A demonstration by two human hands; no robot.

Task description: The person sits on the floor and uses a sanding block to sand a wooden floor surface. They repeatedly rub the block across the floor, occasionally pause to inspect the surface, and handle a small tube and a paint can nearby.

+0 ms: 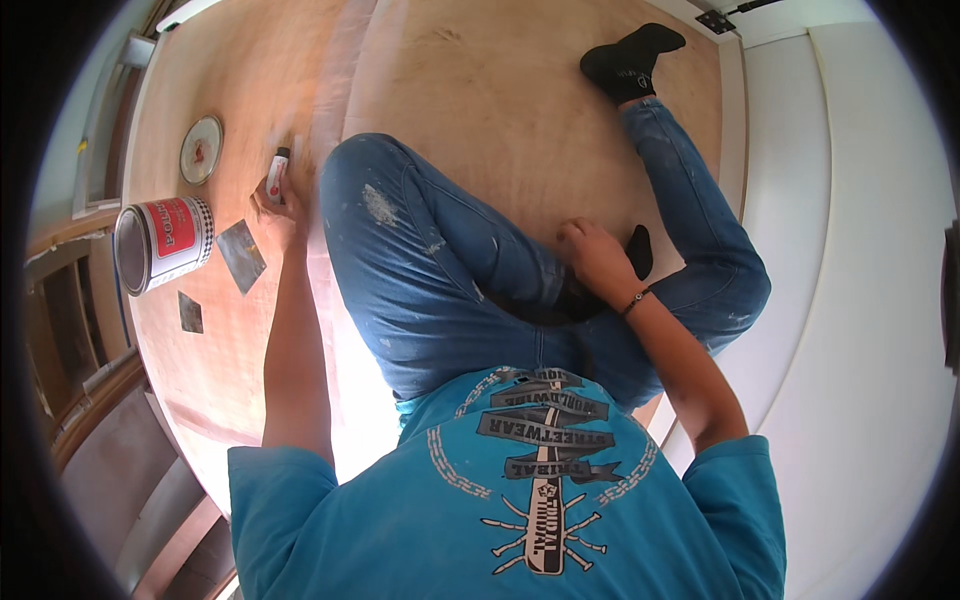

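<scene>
My left hand (281, 212) is closed around a small white tube (276, 178) with a black cap, held cap end away from me near the brown wooden surface. Just left of this hand lies a thin dark grey rectangular sheet (242, 257). A smaller grey sheet (190, 312) lies nearer to me. My right hand (600, 262), with a dark bracelet at the wrist, rests beside my folded leg and a black-socked foot (640, 252). Its fingers are loosely bent and seem to hold nothing, though their undersides are hidden.
A metal can (165, 243) with a red label stands at the left. Beyond it a round lid (201, 150) with a reddish smear lies on the wooden surface (480, 90). My bent legs in jeans (400, 240) fill the middle. A white wall panel (880, 300) borders the right.
</scene>
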